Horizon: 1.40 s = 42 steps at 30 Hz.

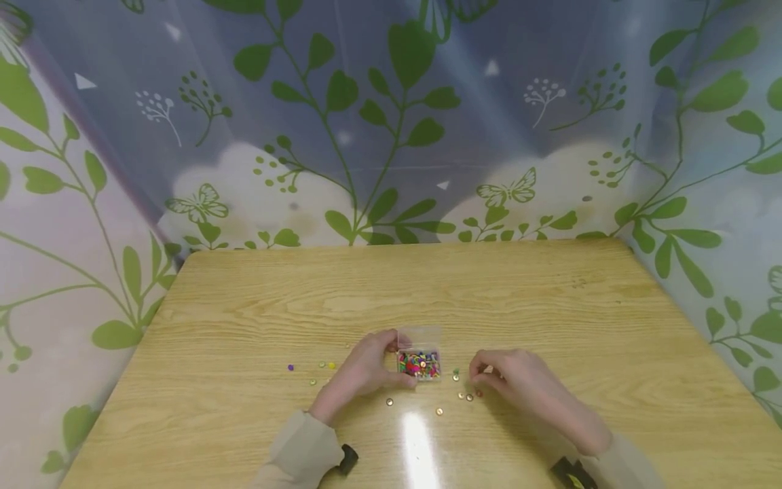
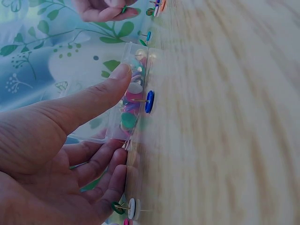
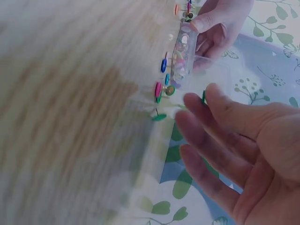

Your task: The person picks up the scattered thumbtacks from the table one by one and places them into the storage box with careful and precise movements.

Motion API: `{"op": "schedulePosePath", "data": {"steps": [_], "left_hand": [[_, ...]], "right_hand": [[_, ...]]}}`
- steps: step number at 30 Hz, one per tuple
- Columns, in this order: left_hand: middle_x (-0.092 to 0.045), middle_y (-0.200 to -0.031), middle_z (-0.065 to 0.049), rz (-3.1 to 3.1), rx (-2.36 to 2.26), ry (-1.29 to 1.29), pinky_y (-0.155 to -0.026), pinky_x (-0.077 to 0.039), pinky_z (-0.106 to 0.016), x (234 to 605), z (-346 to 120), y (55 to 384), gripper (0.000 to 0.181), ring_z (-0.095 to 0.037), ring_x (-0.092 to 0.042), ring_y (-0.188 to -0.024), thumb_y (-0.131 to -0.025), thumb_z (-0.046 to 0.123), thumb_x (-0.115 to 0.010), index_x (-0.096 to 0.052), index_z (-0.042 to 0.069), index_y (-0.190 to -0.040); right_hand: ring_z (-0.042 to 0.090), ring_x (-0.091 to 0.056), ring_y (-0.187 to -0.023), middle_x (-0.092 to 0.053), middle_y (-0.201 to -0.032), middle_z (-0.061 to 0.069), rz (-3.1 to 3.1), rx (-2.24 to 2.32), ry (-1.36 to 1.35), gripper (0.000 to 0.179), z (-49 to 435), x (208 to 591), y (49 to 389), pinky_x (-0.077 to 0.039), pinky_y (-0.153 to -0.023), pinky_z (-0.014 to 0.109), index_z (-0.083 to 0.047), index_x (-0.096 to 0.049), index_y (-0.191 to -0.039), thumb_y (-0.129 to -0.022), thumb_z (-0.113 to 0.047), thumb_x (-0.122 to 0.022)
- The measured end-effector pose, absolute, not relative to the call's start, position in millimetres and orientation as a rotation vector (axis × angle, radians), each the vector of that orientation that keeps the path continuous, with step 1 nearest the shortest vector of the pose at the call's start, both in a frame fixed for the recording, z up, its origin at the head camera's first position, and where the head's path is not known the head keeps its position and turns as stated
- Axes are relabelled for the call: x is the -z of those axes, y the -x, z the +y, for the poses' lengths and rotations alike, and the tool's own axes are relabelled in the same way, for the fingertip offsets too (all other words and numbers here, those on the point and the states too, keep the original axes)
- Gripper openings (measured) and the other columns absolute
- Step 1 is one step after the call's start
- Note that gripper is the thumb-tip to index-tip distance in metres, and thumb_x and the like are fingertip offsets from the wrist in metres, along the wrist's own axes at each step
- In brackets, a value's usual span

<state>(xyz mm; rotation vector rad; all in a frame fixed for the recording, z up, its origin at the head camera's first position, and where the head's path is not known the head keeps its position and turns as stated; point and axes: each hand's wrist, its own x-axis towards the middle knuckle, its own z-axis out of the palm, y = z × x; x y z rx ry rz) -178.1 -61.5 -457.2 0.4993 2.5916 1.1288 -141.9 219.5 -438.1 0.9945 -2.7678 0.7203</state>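
A small clear plastic box [image 1: 419, 367] full of colourful thumbtacks stands on the table, its clear lid [image 1: 423, 335] raised at the back. My left hand [image 1: 365, 372] grips the box from the left, thumb at the front side and fingers behind. To the right of the box, my right hand [image 1: 524, 382] pinches a green thumbtack [image 3: 204, 97] between thumb and index finger, above the table. Loose thumbtacks [image 1: 469, 397] lie between that hand and the box. In the left wrist view, a blue thumbtack [image 2: 149, 102] lies in front of the box.
Left of my left hand, a purple thumbtack [image 1: 290, 367], a yellow thumbtack [image 1: 332, 365] and a few others are scattered on the wooden table [image 1: 244, 299]. Another thumbtack [image 1: 439, 411] lies nearer the front. A leaf-patterned curtain [image 1: 379, 122] hangs behind the table's far edge and along both sides.
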Motion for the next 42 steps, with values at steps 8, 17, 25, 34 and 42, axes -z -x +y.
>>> {"op": "schedulePosePath", "data": {"steps": [8,17,25,34,42], "left_hand": [[-0.065,-0.122,-0.009,2.581,-1.148,-0.504,-0.101,-0.048,-0.049,457.9,-60.1,179.0,0.064,-0.029,-0.058,-0.115,-0.073,0.032,-0.091,-0.063,0.011,-0.126],[-0.065,-0.123,-0.01,2.576,-1.151,-0.514,-0.101,-0.047,-0.051,456.2,-58.7,179.3,0.064,-0.03,-0.058,-0.115,-0.074,0.031,-0.091,-0.063,0.01,-0.127],[-0.066,-0.122,-0.011,2.582,-1.158,-0.537,-0.1,-0.048,-0.051,456.8,-58.2,179.7,0.064,-0.03,-0.058,-0.113,-0.074,0.03,-0.091,-0.063,0.009,-0.127],[-0.065,-0.122,-0.009,2.586,-1.147,-0.51,-0.101,-0.047,-0.051,455.6,-59.3,179.3,0.065,-0.029,-0.057,-0.114,-0.073,0.032,-0.092,-0.063,0.01,-0.127],[-0.065,-0.122,-0.009,2.596,-1.13,-0.499,-0.101,-0.047,-0.049,457.0,-61.4,178.8,0.064,-0.029,-0.058,-0.114,-0.073,0.033,-0.092,-0.063,0.011,-0.126]], "right_hand": [[-0.009,-0.05,-0.06,-0.07,-0.081,-0.011,-2.665,-0.659,-1.017,0.01,204.3,437.2,147.9,-0.044,-0.052,0.012,-0.019,-0.073,-0.089,-0.084,-0.015,-0.081],[-0.01,-0.038,-0.054,-0.067,-0.08,-0.011,-2.51,-0.672,-1.035,0.014,182.2,435.7,157.4,-0.034,-0.045,0.009,-0.016,-0.074,-0.091,-0.081,-0.012,-0.083],[-0.004,-0.05,-0.056,-0.072,-0.09,-0.003,-2.417,-0.731,-1.047,0.026,180.8,434.6,160.3,-0.038,-0.048,0.007,-0.013,-0.076,-0.099,-0.078,0.001,-0.083],[-0.003,-0.053,-0.061,-0.069,-0.082,-0.009,-2.505,-0.637,-1.016,0.021,210.6,436.7,157.2,-0.044,-0.052,0.012,-0.016,-0.074,-0.089,-0.076,-0.005,-0.085],[0.003,-0.064,-0.071,-0.07,-0.084,-0.011,-2.758,-0.546,-1.008,0.017,228.1,444.0,153.0,-0.053,-0.061,0.019,-0.02,-0.075,-0.088,-0.078,-0.011,-0.085]]}}
